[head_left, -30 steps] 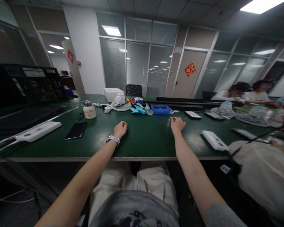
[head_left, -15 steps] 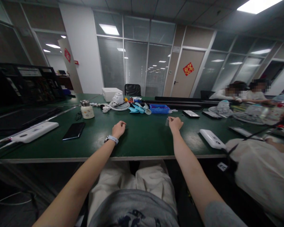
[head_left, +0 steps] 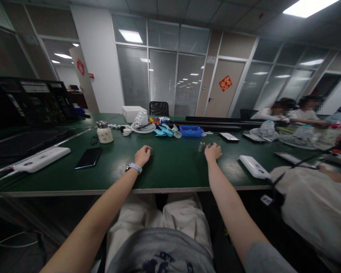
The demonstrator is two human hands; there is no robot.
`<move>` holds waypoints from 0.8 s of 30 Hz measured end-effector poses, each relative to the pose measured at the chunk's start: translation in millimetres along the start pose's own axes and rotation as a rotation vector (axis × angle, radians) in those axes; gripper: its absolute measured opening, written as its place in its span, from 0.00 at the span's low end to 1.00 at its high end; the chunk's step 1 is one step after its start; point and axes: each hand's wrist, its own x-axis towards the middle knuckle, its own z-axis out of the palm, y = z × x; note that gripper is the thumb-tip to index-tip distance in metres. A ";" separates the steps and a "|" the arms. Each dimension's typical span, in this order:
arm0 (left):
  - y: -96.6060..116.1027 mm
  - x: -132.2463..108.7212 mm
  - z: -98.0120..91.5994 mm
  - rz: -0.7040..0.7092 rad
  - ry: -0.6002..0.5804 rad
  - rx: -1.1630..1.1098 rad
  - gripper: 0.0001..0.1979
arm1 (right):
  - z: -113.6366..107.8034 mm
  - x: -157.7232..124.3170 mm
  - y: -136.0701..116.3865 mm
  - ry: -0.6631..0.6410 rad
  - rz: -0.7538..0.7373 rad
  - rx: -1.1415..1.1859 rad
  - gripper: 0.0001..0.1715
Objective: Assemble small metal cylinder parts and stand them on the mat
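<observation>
My left hand (head_left: 143, 156), with a watch (head_left: 134, 167) on its wrist, rests over the table with its fingers loosely curled together, and nothing shows in it. Just left of my right hand (head_left: 214, 152), a small silver metal cylinder (head_left: 201, 146) stands upright on the green table (head_left: 173, 168), apart from the fingers. The fingers of my right hand are bent around something small and dark at the fingertips, too small to name.
Light-blue fan blades (head_left: 165, 131), a white fan grille (head_left: 143, 127) and a blue tray (head_left: 191, 131) lie farther back. A phone (head_left: 89, 157), a bottle (head_left: 105, 134) and a white power bank (head_left: 42, 158) are at left. Another white device (head_left: 254, 167) and a seated person (head_left: 318, 212) are at right.
My right hand has let go of the silver cylinder and moved slightly right, so the cylinder now stands by itself. The left hand has stayed in place.
</observation>
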 end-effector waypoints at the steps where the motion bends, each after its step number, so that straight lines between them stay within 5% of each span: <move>1: -0.6 1.1 0.2 0.003 -0.019 -0.011 0.14 | 0.6 -0.4 0.4 -0.026 0.016 0.000 0.24; 9: -4.2 7.6 1.4 0.061 -0.175 -0.113 0.16 | 2.3 -0.4 2.6 -0.057 0.099 0.010 0.19; 14: -3.9 6.8 1.2 0.060 -0.191 -0.094 0.16 | -4.1 -3.7 -3.8 0.068 0.094 0.035 0.23; 18: -4.8 7.9 1.7 0.056 -0.202 -0.078 0.16 | -7.2 -29.6 -33.9 0.127 -0.253 0.150 0.28; 24: 0.1 3.0 3.3 0.114 -0.109 -0.213 0.16 | 5.7 -119.8 -101.7 -0.327 -0.747 0.315 0.25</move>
